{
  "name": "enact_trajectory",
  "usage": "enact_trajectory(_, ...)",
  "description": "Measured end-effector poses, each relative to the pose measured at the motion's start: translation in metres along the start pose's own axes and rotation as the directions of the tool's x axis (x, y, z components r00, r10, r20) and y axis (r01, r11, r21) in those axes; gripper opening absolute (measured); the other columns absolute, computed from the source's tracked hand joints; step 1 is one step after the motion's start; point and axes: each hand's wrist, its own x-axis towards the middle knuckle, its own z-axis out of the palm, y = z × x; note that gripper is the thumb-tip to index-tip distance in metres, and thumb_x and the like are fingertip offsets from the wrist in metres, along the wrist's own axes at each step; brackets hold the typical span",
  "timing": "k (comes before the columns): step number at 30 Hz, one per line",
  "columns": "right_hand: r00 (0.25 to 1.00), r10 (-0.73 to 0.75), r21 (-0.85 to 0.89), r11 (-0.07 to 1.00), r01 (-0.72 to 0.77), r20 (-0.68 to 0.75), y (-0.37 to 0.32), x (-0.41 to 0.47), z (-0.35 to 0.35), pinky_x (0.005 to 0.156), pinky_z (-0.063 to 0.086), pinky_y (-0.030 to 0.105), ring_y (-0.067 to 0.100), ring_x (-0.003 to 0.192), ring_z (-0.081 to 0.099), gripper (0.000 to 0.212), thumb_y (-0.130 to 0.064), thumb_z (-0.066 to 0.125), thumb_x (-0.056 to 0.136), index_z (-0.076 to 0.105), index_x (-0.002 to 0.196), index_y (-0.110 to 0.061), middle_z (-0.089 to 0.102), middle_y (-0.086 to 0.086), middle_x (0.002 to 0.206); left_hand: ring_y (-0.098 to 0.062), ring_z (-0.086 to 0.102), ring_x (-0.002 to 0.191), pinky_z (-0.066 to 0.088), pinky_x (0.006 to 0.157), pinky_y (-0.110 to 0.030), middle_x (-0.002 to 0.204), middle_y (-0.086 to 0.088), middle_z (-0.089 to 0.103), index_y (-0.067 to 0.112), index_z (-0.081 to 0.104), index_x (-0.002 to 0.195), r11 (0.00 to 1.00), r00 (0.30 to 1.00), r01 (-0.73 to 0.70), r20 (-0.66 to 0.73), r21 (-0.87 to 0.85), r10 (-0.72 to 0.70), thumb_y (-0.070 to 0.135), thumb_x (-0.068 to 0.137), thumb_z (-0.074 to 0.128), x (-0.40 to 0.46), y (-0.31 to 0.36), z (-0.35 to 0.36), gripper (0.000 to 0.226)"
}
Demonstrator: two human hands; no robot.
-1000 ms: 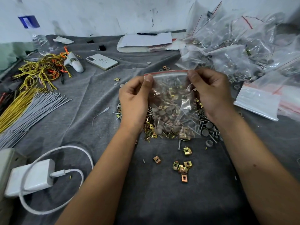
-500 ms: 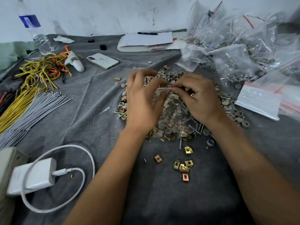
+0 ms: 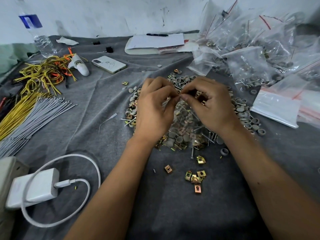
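Left hand [image 3: 154,110] and right hand [image 3: 213,108] meet over the small clear bag [image 3: 186,118], with the fingertips of both curled and pinching its upper edge. The grip line is blurred, but it appears to be at the seal. The bag holds screws, grey caps and brass clips, and lies on the pile of loose hardware [image 3: 242,110] mid-way across the grey cloth [image 3: 103,104]. Stray clip nuts [image 3: 195,177] lie near it, on the person's side.

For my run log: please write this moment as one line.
left hand: pinches bag top | right hand: same | bag: on parts pile
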Motion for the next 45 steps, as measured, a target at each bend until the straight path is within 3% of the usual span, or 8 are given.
enact_trajectory(6,0.997,0.042,0.018,0.999,-0.043,0.061,0.0002,0.0001,-0.0006,0.074,0.049,0.027,0.014,0.083,0.061,0.004,-0.005,0.074,0.091,0.07,0.092,-0.006,0.063,-0.004,0.087,-0.021,0.057,0.098,0.042,0.084,-0.029,0.098,0.003,0.07,0.013,0.076,0.092,0.999,0.998,0.035,0.048,-0.004,-0.035,0.019,0.09,0.079,-0.0025,-0.0022,0.0006,0.007)
enact_trajectory(10,0.993,0.066,0.019,0.997,-0.068,0.1,0.0014,-0.0011,-0.0011,0.075,0.052,0.033,0.018,0.084,0.063,0.003,-0.005,0.073,0.092,0.071,0.093,-0.004,0.066,0.001,0.089,-0.021,0.058,0.095,0.042,0.085,-0.028,0.093,0.005,0.07,0.013,0.073,0.087,0.998,0.996,0.043,0.082,-0.049,-0.039,0.011,0.087,0.078,-0.0016,-0.0023,-0.0012,0.006)
enact_trajectory(15,0.995,0.041,-0.021,0.999,-0.039,0.093,-0.001,-0.001,0.0016,0.077,0.046,0.016,0.013,0.085,0.062,0.006,-0.009,0.071,0.094,0.073,0.098,-0.004,0.069,0.002,0.092,-0.023,0.055,0.098,0.043,0.085,-0.035,0.093,0.001,0.069,0.008,0.07,0.092,0.998,0.988,0.054,0.143,-0.024,-0.05,0.005,0.091,0.072,-0.0027,-0.0026,0.0005,0.004)
enact_trajectory(25,0.996,0.069,-0.073,0.995,-0.065,0.058,-0.0014,-0.0019,0.0033,0.07,0.038,0.009,0.006,0.074,0.054,0.006,-0.01,0.071,0.095,0.069,0.092,-0.004,0.061,-0.006,0.083,-0.024,0.058,0.091,0.045,0.082,-0.046,0.092,0.002,0.07,0.009,0.074,0.092,0.998,0.985,0.055,0.163,-0.031,-0.049,0.01,0.092,0.074,-0.0021,-0.0054,0.0004,0.001)
enact_trajectory(30,0.992,0.119,0.038,0.992,-0.121,0.042,-0.0031,-0.0027,0.0017,0.072,0.051,0.026,0.013,0.08,0.064,0.008,-0.012,0.068,0.098,0.073,0.098,-0.005,0.069,0.0,0.086,-0.022,0.06,0.086,0.047,0.078,-0.044,0.086,0.0,0.068,0.007,0.073,0.088,0.997,0.988,0.061,0.144,-0.053,-0.053,0.01,0.091,0.072,-0.0002,-0.0042,-0.0021,0.004)
enact_trajectory(33,0.99,0.125,0.035,0.991,-0.128,0.065,-0.0021,-0.0022,0.0009,0.073,0.052,0.034,0.018,0.084,0.065,0.012,-0.012,0.064,0.1,0.073,0.099,-0.004,0.07,0.004,0.088,-0.022,0.059,0.084,0.047,0.077,-0.044,0.084,-0.001,0.068,0.006,0.073,0.086,0.996,0.991,0.069,0.118,-0.062,-0.061,0.01,0.09,0.073,0.0005,-0.0032,-0.0035,0.005)
enact_trajectory(41,0.991,0.081,-0.028,0.997,-0.078,0.104,-0.0001,-0.002,0.0008,0.079,0.045,0.013,0.008,0.085,0.063,0.008,-0.006,0.072,0.092,0.075,0.1,-0.005,0.068,-0.004,0.092,-0.019,0.06,0.088,0.049,0.08,-0.044,0.09,0.003,0.069,0.012,0.074,0.093,0.997,0.989,0.064,0.134,-0.038,-0.058,0.013,0.092,0.075,-0.0007,-0.0037,-0.004,0.002)
enact_trajectory(45,0.99,0.105,-0.029,0.994,-0.103,0.095,0.0005,-0.0032,0.0012,0.079,0.054,0.024,0.011,0.085,0.068,0.012,-0.007,0.079,0.087,0.077,0.098,-0.008,0.072,-0.002,0.092,-0.023,0.058,0.087,0.047,0.078,-0.044,0.089,0.0,0.068,0.008,0.071,0.091,0.999,0.989,0.051,0.137,-0.001,-0.05,0.011,0.094,0.071,-0.0008,-0.0059,-0.0029,0.004)
